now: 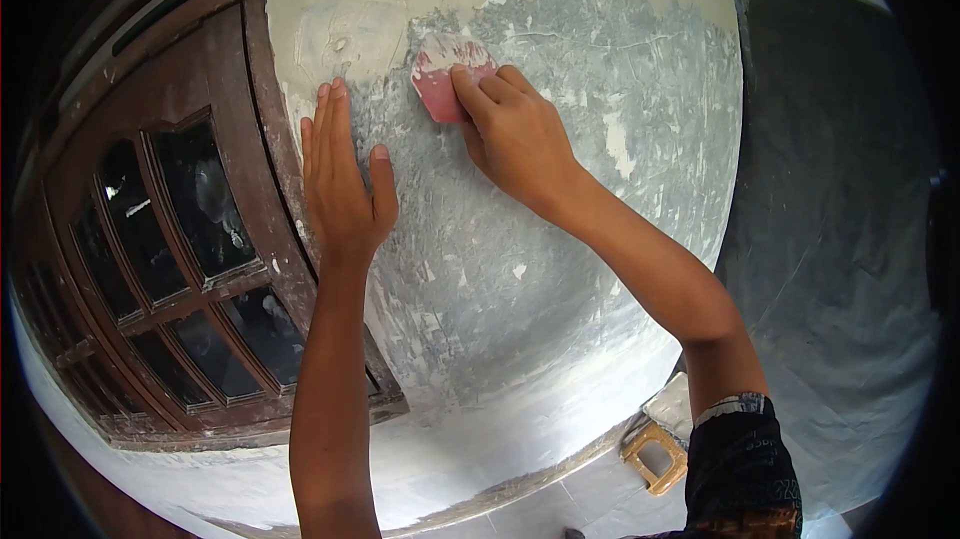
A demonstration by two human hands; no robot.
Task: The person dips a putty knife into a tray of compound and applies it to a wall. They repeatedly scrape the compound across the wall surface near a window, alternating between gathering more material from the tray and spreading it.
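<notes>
My right hand point(520, 134) grips a pink putty spreader point(437, 91), a flat piece smeared with whitish putty. The spreader is against the upper part of the wall point(520, 289), at the border between its cream coat and the rough grey patch. To the left, my left hand point(345, 174) lies flat with fingers stretched upward, at the wall's left side near the window frame. It holds nothing.
A brown wooden window point(190, 239) with dark panes borders the wall on the left. A dark sheet point(830, 169) hangs on the right. Below, a small yellowish stool point(655, 459) stands on the tiled floor point(570, 499).
</notes>
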